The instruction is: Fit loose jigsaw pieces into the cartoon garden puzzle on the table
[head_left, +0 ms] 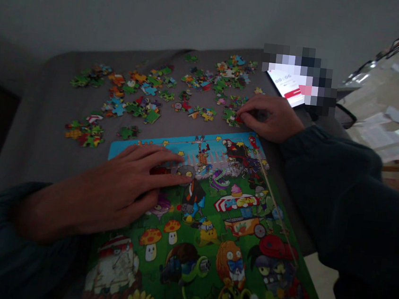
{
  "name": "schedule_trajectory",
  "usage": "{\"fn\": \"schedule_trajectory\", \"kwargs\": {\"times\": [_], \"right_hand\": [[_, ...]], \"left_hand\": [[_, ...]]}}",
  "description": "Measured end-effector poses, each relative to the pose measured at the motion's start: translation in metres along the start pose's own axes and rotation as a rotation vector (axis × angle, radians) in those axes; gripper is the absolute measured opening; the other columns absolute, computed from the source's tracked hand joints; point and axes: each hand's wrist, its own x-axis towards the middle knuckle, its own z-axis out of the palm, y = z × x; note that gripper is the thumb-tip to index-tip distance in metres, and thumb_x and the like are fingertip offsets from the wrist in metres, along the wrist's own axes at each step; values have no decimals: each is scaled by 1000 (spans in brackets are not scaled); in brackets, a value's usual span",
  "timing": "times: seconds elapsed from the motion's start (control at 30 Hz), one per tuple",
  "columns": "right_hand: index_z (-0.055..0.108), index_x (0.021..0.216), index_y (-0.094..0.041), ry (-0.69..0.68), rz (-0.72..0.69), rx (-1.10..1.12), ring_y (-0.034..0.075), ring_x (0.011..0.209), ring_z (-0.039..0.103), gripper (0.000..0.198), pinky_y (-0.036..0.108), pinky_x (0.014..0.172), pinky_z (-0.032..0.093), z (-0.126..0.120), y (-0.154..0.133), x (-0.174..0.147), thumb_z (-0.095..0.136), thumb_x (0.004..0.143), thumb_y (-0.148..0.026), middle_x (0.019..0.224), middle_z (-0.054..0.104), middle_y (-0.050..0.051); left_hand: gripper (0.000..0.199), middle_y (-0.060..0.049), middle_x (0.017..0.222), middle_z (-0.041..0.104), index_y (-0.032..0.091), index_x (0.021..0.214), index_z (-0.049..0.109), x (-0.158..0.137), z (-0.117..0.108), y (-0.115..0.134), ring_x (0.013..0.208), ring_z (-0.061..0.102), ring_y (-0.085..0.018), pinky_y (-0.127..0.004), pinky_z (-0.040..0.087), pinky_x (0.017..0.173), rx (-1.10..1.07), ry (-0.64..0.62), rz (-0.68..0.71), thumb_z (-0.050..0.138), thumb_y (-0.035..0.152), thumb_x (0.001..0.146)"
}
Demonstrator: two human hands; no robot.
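Note:
A cartoon jigsaw puzzle board (pixel 210 217) lies on the grey surface, printed with plants, mushrooms and zombies on green under a blue sky. My left hand (pixel 128 185) rests on the board's upper left, fingers stretched out and apart, holding nothing. Beyond the board's far right corner, my right hand (pixel 270 119) has thumb and forefinger pinched together on a small puzzle piece (pixel 238 118), partly hidden by the fingertips. Loose puzzle pieces (pixel 149 85) lie scattered across the far side, in green, orange, blue and red; some overlap.
A lit phone (pixel 286 87) showing a timer lies past my right hand, partly pixelated. The grey cloth-like surface (pixel 51 100) ends at a pale wall (pixel 128 9). Off its right side, the floor (pixel 396 108) has papers and wooden parts.

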Motion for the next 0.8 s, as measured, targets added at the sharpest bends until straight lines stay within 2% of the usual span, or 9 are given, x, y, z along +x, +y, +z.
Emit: {"fn": "schedule_trajectory", "kwargs": {"times": [0.5, 0.67, 0.8], "right_hand": [[77, 95, -25, -19, 30, 8, 21, 77, 67, 9, 39, 73, 54, -1, 0, 0, 69, 91, -26, 87, 74, 4], [77, 96, -26, -35, 39, 6, 22, 79, 67, 11, 41, 72, 55, -2, -1, 0, 67, 93, -26, 89, 74, 4], [76, 93, -29, -43, 85, 46, 25, 80, 67, 5, 45, 76, 57, -3, -3, 1, 71, 92, -31, 89, 72, 5]], "left_hand": [[57, -2, 158, 56, 45, 150, 58, 1, -2, 1, 141, 52, -33, -58, 43, 120, -11, -29, -29, 46, 22, 99], [58, -1, 159, 54, 46, 152, 55, 0, -1, 0, 141, 53, -34, -60, 43, 120, -17, -26, -16, 45, 20, 100], [60, -2, 159, 53, 47, 153, 53, 0, 0, -1, 142, 51, -33, -60, 42, 119, -7, -28, -12, 45, 19, 101]]}}
